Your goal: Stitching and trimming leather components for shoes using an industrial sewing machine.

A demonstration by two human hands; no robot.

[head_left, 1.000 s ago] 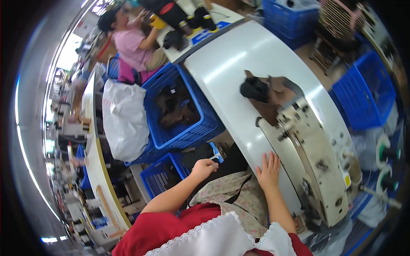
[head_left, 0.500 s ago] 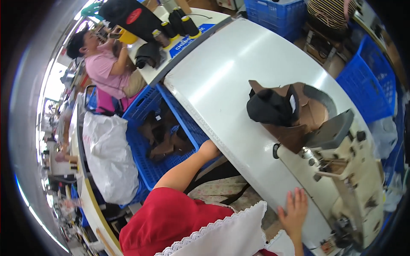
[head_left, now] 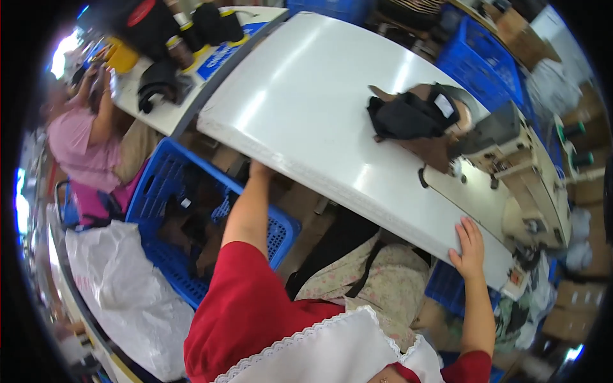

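Note:
My left hand [head_left: 258,170] reaches up to the near left edge of the white worktable [head_left: 306,108]; its fingers are hidden under the edge. On the table's near edge, my right hand [head_left: 469,246] rests with fingers spread and holds nothing. A bundle of black and brown leather pieces [head_left: 408,118] lies on the table beside the beige sewing machine [head_left: 523,172], well beyond both hands.
A blue crate [head_left: 156,185] with brown pieces stands below my left arm, next to a white plastic bag [head_left: 121,287]. A person in a pink top [head_left: 80,143] sits at the far left. Dark thread cones [head_left: 191,32] stand on the neighbouring table. More blue crates [head_left: 482,54] are behind the machine.
My left hand has left my lap, where it held a small blue-handled tool, and risen to the table's left edge. My right hand stayed on the near edge while the view swung.

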